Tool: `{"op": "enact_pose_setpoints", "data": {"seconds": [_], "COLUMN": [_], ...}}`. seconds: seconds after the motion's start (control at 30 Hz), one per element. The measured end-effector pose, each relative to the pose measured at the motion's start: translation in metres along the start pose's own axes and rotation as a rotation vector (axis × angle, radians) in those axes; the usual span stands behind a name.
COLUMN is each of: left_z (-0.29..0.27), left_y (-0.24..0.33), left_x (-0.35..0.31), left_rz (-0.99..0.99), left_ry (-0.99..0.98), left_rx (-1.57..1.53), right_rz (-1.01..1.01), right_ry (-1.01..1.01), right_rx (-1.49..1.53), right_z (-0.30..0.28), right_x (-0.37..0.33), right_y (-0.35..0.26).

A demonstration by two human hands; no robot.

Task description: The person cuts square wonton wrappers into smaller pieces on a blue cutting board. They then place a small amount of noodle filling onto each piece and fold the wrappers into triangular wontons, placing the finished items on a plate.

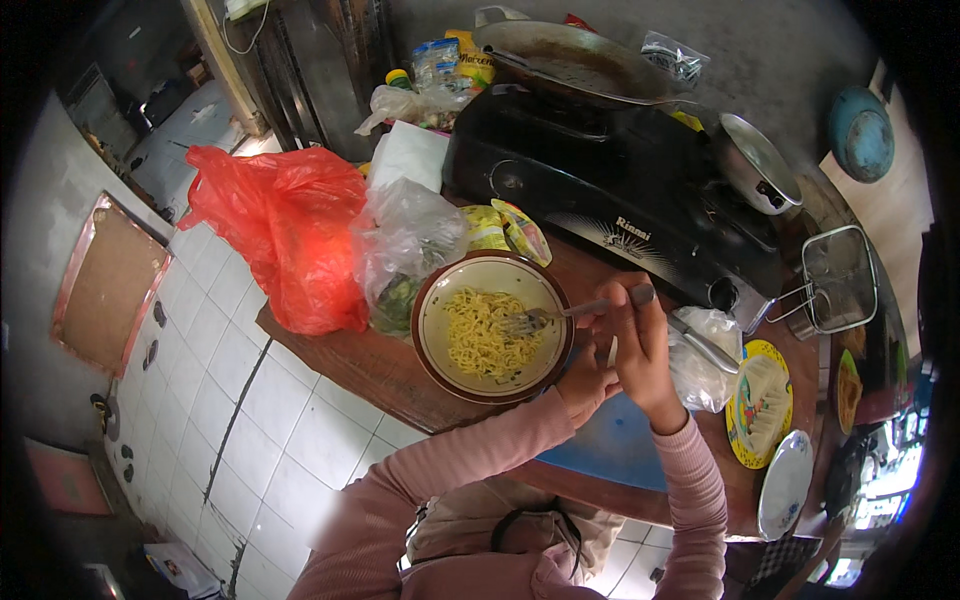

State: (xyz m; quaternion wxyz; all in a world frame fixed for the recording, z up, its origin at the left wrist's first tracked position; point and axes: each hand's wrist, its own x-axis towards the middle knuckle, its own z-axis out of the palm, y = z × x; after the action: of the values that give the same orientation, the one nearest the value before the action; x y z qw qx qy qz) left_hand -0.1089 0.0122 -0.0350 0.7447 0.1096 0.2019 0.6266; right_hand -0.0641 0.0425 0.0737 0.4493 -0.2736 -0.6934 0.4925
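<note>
A cream bowl with a brown rim (432, 352) holds yellow noodles (490, 345) and stands near the table's front edge. A metal fork (560, 314) lies across its right side, tines in the noodles. My right hand (645, 362) is closed around the fork's handle, whose dark end shows past the fingers. Just right of the bowl, my left hand (585, 386) is up against my right hand, its fingers curled. Whatever sits between those left fingers, if anything, is hidden. Under my hands lies a blue surface (615, 440).
Behind the bowl is a black gas stove (590, 160) bearing a wok (570, 60) and a metal pot (755, 160). A red plastic bag (290, 240) stands left. To the right are a knife (705, 345), a wire strainer (840, 280), a yellow-rimmed plate (758, 405) and a white plate (785, 485).
</note>
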Motion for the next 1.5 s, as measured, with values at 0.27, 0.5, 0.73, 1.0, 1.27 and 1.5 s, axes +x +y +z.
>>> {"op": "enact_pose_setpoints", "data": {"seconds": [0.27, 0.5, 0.73, 1.0, 1.27, 1.5], "left_z": [0.014, 0.002, 0.007, -0.002, -0.002, -0.01], "left_y": [0.006, 0.003, 0.002, -0.003, 0.017, 0.086], "left_x": [-0.006, -0.012, -0.017, -0.02, -0.103, -0.173], "left_rz": [-0.159, -0.147, -0.185, -0.242, -0.201, 0.09], "left_ry": [0.116, -0.04, 0.0, 0.061, 0.002, 0.115], "left_rx": [0.101, 0.144, 0.203, 0.129, -0.039, 0.028], "right_rz": [0.079, 0.279, 0.371, 0.234, 0.135, 0.118], "right_ry": [0.115, 0.299, 0.395, 0.417, 0.384, 0.376], "right_rx": [0.029, 0.164, 0.267, 0.307, 0.253, 0.312], "right_z": [0.007, 0.009, -0.008, -0.021, -0.024, -0.014], "right_x": [-0.008, -0.01, -0.014, -0.016, -0.014, -0.016], "right_y": [0.021, 0.027, 0.017, -0.006, -0.017, -0.013]}}
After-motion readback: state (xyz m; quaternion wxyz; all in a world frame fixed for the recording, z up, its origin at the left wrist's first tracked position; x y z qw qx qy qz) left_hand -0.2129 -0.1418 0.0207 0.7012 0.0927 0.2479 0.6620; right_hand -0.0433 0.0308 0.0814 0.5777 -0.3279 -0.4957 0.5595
